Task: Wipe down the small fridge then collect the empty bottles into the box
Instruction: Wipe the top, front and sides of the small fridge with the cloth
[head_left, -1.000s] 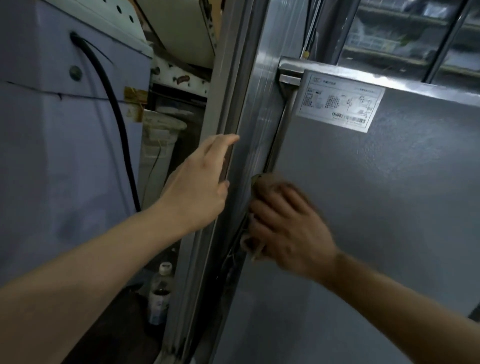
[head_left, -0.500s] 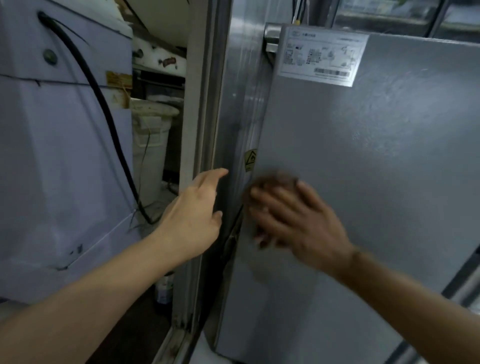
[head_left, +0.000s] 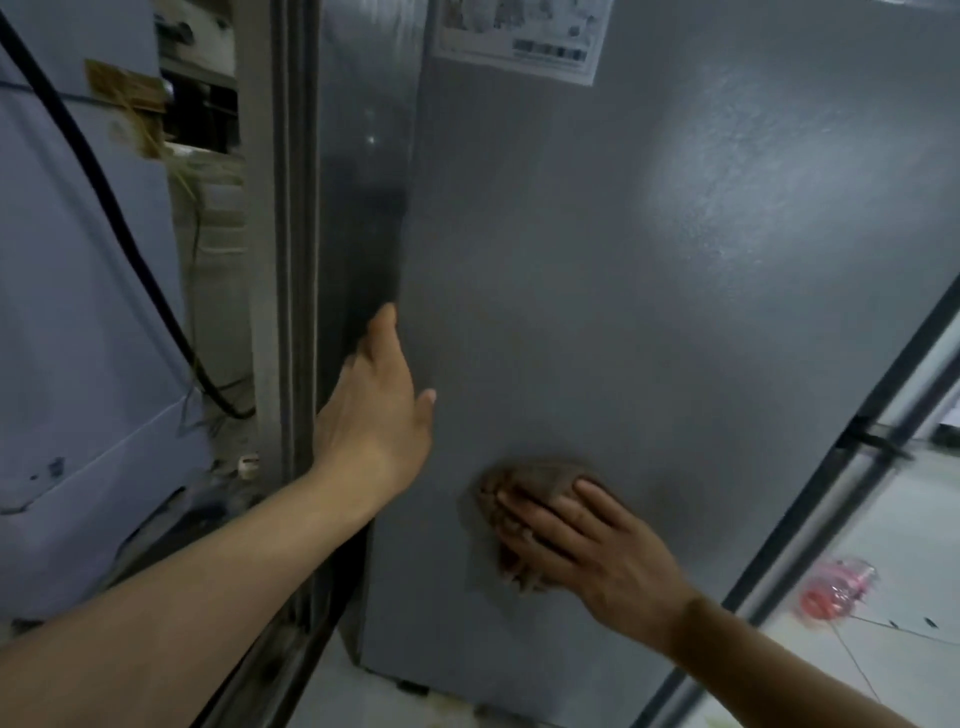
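The right hand (head_left: 587, 561) is pressing a brown crumpled cloth (head_left: 524, 488) flat-fingered against the lower part of the grey textured metal fridge side (head_left: 649, 312). The left hand (head_left: 376, 415), fingers straight and holding nothing, is resting along that panel's left edge, below the white printed label (head_left: 519, 36).

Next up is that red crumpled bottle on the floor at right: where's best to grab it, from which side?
Probably across the middle of the red bottle, coming from above: it lies flat on the floor tiles, crushed, with open floor around. Its neck is too blurred to pick out.
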